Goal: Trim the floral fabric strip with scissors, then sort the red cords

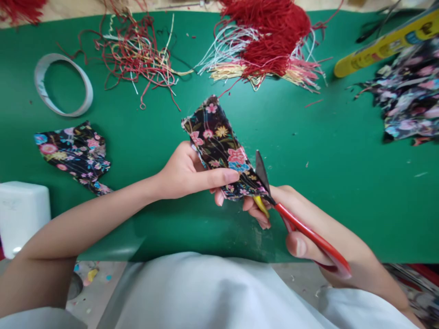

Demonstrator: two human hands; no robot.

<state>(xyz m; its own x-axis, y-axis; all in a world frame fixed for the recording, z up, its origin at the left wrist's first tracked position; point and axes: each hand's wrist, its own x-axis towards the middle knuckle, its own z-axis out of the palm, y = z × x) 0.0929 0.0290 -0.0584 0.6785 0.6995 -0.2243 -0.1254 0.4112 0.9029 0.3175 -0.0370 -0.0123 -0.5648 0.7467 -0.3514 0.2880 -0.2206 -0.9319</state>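
My left hand (pixel 199 176) pinches a black floral piece of fabric (pixel 219 137), thumb on top and fingers beneath. In my right hand (pixel 305 249) is a pair of red-handled scissors (pixel 312 230), its thumb through one loop. Their blades are spread, and the dark upper blade stands at the fabric's lower right edge; the lower blade is hidden by the cloth. Something yellow (pixel 262 206) shows by the right fingers under the fabric; I cannot make out what it is. A second floral fabric piece (pixel 77 155) lies on the table to the left.
On the green table (pixel 329 183) lie a tape ring (pixel 63 84), a tangle of red and cream cords (pixel 137 55) and a bundle of red threads (pixel 270 36). To the right are a yellow tube (pixel 380 48) and a heap of floral scraps (pixel 411 96). A white box (pixel 25 214) stands at left.
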